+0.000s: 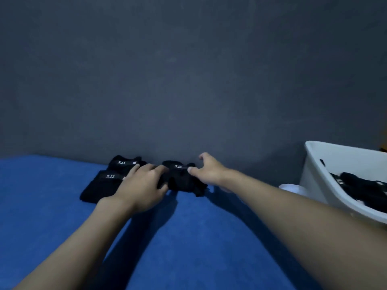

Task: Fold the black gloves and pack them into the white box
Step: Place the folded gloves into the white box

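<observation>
Gloves lie in a row along the far edge of the blue surface, right where it meets the dark grey wall (188,80). We cannot tell whether the blue surface (188,237) is a bed or a covered tabletop. Two folded black gloves (104,181) sit at the left of the row, one just behind the other, each with a white "5.11" label facing up. Just to their right is the black glove (184,178) we are working on, its label also up; it is bunched, so we cannot tell its long axis.

Our left hand (142,185) rests palm down, fingers curled onto the left edge of this glove, and it covers the near right corner of the folded pair. Our right hand (207,170) has its thumb tip against the glove's right side, with the other fingers raised and loosely spread, gripping nothing.

At the right edge of the surface stands the white box (326,176), tilted in view, with black gloves (360,183) already inside. Something small and white (291,188) lies at its base, partly hidden by our right forearm.
</observation>
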A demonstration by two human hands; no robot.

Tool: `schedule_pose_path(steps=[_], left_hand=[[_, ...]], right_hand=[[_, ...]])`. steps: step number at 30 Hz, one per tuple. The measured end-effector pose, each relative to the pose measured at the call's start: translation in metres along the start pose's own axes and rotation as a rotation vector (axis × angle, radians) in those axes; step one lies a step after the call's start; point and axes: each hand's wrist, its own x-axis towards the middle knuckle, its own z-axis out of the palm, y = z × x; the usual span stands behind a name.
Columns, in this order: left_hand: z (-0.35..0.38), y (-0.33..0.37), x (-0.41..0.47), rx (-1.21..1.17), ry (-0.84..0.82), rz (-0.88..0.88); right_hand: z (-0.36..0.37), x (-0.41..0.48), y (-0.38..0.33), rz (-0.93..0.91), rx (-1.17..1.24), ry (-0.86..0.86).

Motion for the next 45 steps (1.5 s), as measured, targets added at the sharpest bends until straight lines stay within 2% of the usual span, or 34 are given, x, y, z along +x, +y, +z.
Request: schedule_pose_path(steps=[2,8,14,22,24,28,31,34,39,42,45], left_hand=[[0.006,-0.004,0.002,0.038,-0.029,0.003],[0.018,-0.007,0.007,0.012,-0.147,0.033],[0.019,0.005,0.012,-0.014,-0.106,0.034],[0.024,0.016,0.016,-0.219,-0.048,-0.017],[0.025,0.018,0.018,-0.314,-0.025,-0.044],[0.024,0.024,0.025,-0.705,0.019,-0.187],[0.015,0.036,0.026,-0.876,0.024,-0.248],[0.001,0.052,0.025,-1.142,0.025,-0.278],[-0.036,0.098,0.017,-1.637,0.19,-0.259],[-0.055,0.123,0.016,-1.725,0.251,-0.186],[-0.075,0.153,0.017,-1.707,0.278,-0.124]], right_hand=[[0.007,0.008,0.004,0.038,0.098,-0.001],[0.022,0.019,0.004,0.087,0.196,-0.001],[0.021,0.023,0.007,0.106,0.229,0.015],[0.005,0.017,0.022,0.078,0.319,0.029],[-0.001,0.013,0.023,0.07,0.339,0.057],[-0.022,0.004,0.019,0.031,0.401,0.112],[-0.042,-0.005,0.01,-0.02,0.472,0.129],[-0.059,-0.019,-0.001,-0.091,0.52,0.156],[-0.09,-0.054,-0.011,-0.19,0.485,0.116],[-0.111,-0.08,-0.015,-0.235,0.474,0.08],[-0.139,-0.108,-0.013,-0.27,0.465,0.073]])
